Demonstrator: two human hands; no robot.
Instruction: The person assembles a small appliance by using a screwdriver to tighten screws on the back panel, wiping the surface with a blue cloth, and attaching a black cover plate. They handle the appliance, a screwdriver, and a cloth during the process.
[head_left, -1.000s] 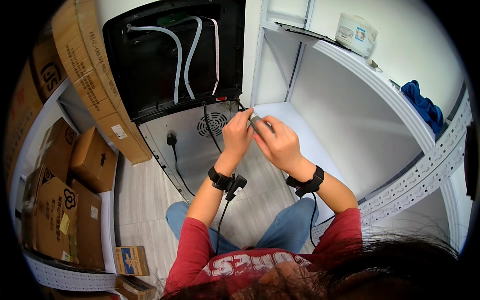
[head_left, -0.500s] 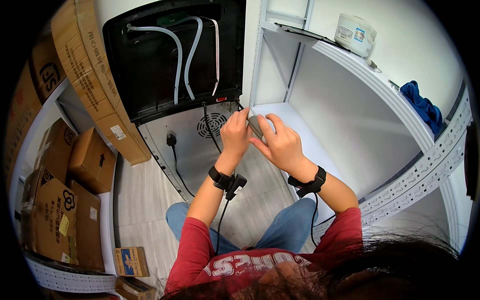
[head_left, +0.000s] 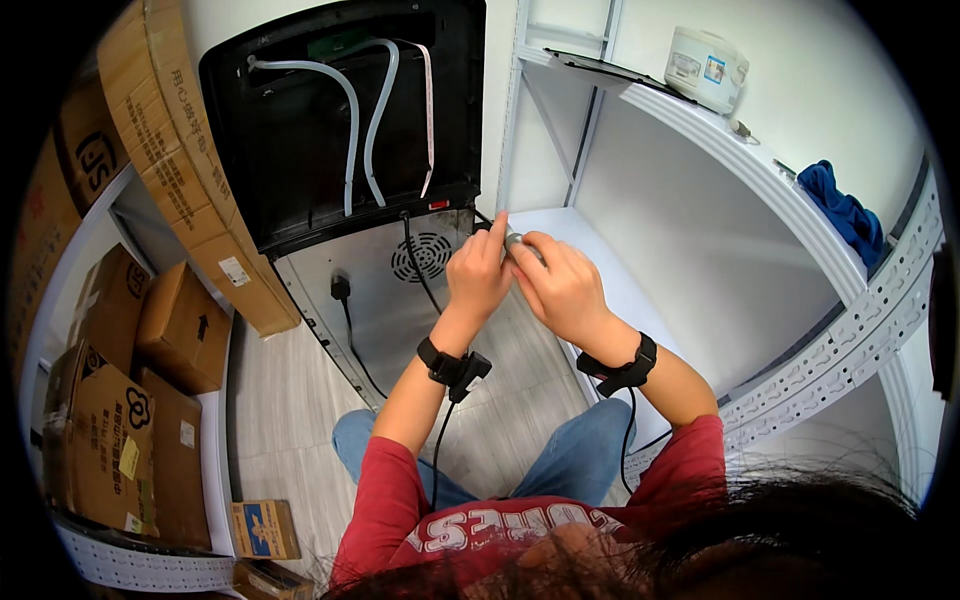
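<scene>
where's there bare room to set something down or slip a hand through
Bare: grey wood-look floor between the blue-jeaned left knee and left-side white shelf; flat white lower board beyond the right hand.
Crowded: that shelf, stacked with brown cardboard boxes; around both hands, with a grey-handled tool between them.

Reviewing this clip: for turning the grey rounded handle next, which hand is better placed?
Probably the right hand: its grip is on the grey rounded handle, while the left hand is beside it, index finger extended.
</scene>
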